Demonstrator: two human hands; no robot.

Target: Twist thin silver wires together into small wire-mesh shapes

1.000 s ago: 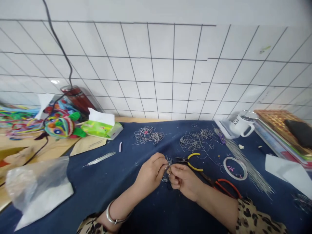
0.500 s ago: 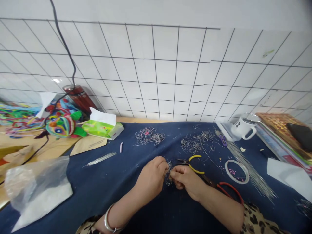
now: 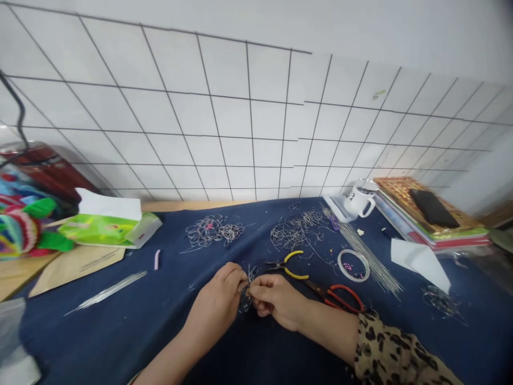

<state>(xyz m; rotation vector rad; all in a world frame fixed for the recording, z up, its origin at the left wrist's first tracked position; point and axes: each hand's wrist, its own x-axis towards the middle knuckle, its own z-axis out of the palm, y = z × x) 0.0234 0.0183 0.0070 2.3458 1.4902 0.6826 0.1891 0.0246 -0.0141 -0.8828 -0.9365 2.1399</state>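
My left hand [image 3: 218, 302] and my right hand [image 3: 274, 299] meet over the dark blue cloth [image 3: 160, 321], fingertips pinched together on a small piece of bent silver wire [image 3: 247, 286]. Both hands are closed around it. Just beyond my right hand lie yellow-handled pliers [image 3: 289, 264] and red-handled pliers [image 3: 336, 297]. Two heaps of curled wire pieces [image 3: 212, 230] [image 3: 298, 230] lie farther back on the cloth.
A roll of clear tape [image 3: 353, 264] and a bundle of straight wires [image 3: 368, 254] lie at right. A white mug [image 3: 357, 199], stacked books [image 3: 428, 214] and white paper [image 3: 420, 259] sit far right. A green tissue pack [image 3: 108, 224], colourful craft items [image 3: 20, 224] and more straight wires [image 3: 106, 291] are at left.
The view has swung to the right, so everything sits further left in the picture. My hands stay pinched together on the wire piece, a little lower than before.
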